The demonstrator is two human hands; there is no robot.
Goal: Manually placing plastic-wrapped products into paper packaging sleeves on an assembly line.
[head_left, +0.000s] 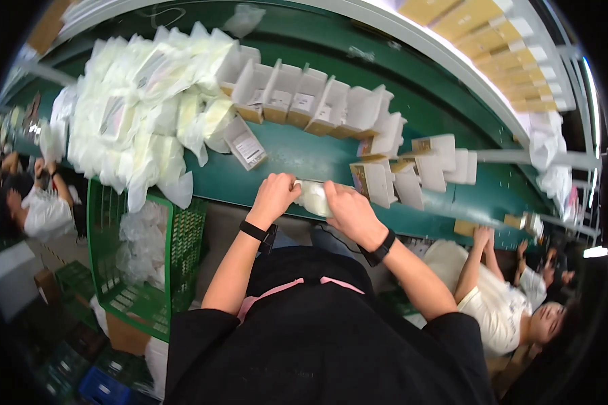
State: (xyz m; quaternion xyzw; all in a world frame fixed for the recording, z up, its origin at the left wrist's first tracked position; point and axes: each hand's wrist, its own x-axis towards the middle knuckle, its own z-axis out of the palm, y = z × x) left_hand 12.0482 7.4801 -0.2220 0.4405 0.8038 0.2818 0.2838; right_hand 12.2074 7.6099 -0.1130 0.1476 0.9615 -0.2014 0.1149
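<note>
My left hand and my right hand are both closed on a small pale, whitish-green packet, one at each side of it. It looks like something wrapped in thin translucent plastic; its contents cannot be made out. I hold it in front of my body at the near edge of the green table. Just beyond my left hand, a small white and brown box lies on the table. Right of my right hand stand several open brown boxes with raised white flaps.
A large heap of pale plastic-wrapped packets covers the table's left. More open boxes stand in an arc at the back. A green crate holding clear plastic bags is at my left. A co-worker works at my right; a shelf runs above.
</note>
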